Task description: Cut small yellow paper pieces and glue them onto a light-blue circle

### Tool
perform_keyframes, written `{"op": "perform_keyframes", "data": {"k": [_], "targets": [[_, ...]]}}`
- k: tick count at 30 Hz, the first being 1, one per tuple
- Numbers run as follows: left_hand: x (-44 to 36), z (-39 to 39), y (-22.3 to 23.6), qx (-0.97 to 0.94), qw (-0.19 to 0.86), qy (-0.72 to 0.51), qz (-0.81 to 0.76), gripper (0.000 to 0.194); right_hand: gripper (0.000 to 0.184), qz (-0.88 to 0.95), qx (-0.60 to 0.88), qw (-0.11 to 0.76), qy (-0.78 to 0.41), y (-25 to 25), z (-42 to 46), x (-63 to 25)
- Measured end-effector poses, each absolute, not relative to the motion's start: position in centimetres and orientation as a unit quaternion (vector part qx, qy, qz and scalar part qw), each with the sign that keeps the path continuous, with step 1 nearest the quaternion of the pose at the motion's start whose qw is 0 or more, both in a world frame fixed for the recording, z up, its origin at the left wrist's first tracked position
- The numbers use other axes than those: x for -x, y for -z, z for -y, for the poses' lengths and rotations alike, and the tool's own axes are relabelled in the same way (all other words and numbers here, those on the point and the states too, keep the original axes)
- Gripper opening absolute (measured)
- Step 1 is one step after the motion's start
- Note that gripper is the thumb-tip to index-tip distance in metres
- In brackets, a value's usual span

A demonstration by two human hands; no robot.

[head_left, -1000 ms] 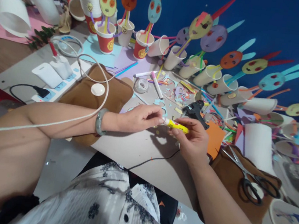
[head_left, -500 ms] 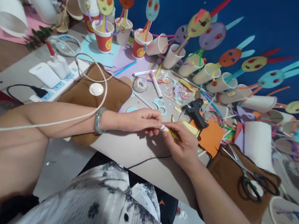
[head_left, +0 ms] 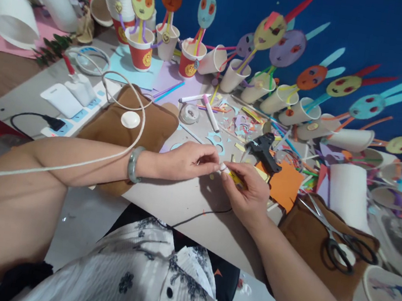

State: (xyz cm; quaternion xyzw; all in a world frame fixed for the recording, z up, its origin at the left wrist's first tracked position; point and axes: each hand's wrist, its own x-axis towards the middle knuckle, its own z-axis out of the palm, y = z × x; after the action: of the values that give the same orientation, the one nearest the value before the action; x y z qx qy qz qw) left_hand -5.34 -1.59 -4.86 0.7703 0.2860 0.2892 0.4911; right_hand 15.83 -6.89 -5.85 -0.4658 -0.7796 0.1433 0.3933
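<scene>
My right hand (head_left: 247, 189) is closed around a slim yellow tube with a white tip (head_left: 234, 176), which slants up toward my left fingertips. Beside that white tip, my left hand (head_left: 194, 162) has its thumb and index finger brought together in a pinch. What sits between those fingertips is too small to make out. Just below them shows a small pale yellow spot (head_left: 212, 176). A black glue gun (head_left: 265, 152) lies beyond my right hand, on scraps of orange paper (head_left: 285, 188).
Paper cups holding paper rabbit figures (head_left: 140, 50) line the blue wall. Paper scraps and markers (head_left: 210, 113) litter the table's middle. Scissors (head_left: 338, 239) rest on a brown cushion at right. A power strip (head_left: 78, 116) and white cable (head_left: 71, 168) are on the left.
My left fingers have loosened from a tighter curl, leaving a gap behind the pinch. The tube's white tip now shows more plainly, and my right hand has shifted slightly right.
</scene>
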Motion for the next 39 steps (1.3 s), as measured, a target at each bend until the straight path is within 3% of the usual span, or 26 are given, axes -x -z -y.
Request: {"op": "perform_keyframes", "data": {"k": [9,13,17,23,28,39], "targets": [[5.6,2.4,4.7,-0.914,0.180,-0.209,-0.298,0.025,0.024,0.822,0.426,0.377,-0.044,6.2,7.1,-15.3],[5.6,2.8,4.2,-0.936,0.116,-0.140,-0.301,0.027,0.025,0.825,0.425,0.372,-0.039,6.4,7.1,-15.2],[5.6,2.3,4.2,-0.936,0.165,-0.157,-0.268,0.021,0.023,0.821,0.429,0.372,-0.049,6.4,7.1,-15.2],[5.6,1.6,4.7,-0.865,0.342,-0.267,-0.252,0.019,0.014,0.808,0.453,0.367,-0.082,5.9,7.0,-15.3],[5.4,1.5,4.8,-0.803,0.450,-0.284,-0.269,0.013,0.013,0.788,0.473,0.374,-0.125,5.7,7.0,-15.3],[5.4,1.3,4.5,-0.782,0.472,-0.282,-0.292,0.014,0.019,0.699,0.508,0.415,-0.286,6.1,7.2,-15.3]]}}
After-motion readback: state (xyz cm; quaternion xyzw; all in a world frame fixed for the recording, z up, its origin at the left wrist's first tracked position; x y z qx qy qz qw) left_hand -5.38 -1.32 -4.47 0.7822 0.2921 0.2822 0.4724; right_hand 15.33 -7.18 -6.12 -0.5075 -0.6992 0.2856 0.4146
